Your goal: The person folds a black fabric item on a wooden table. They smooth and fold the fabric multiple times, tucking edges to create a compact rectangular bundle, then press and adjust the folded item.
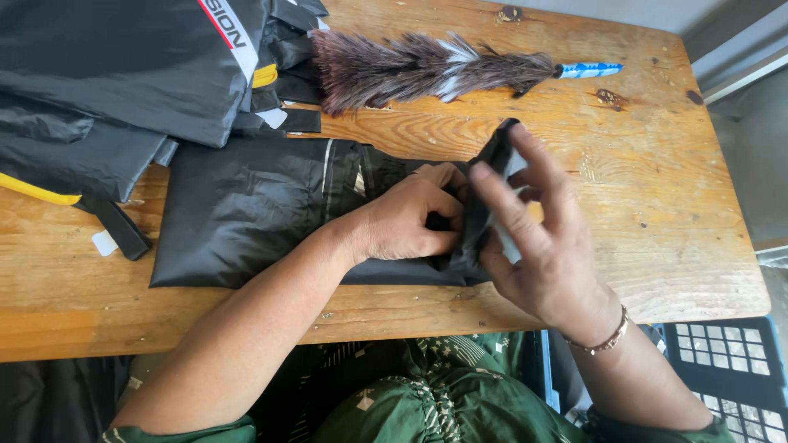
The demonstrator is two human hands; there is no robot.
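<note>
A brown feather duster with a blue handle is lying across the wooden table. Dark garments are piling up at its far left corner. A dark plastic crate is sitting on the floor nearby.

Head view, steeply down, close.

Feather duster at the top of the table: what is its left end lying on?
The feather duster overlaps the black fabric pile at its left tip; the rest lies on the wooden table. What that tip covers stays hidden.
</note>
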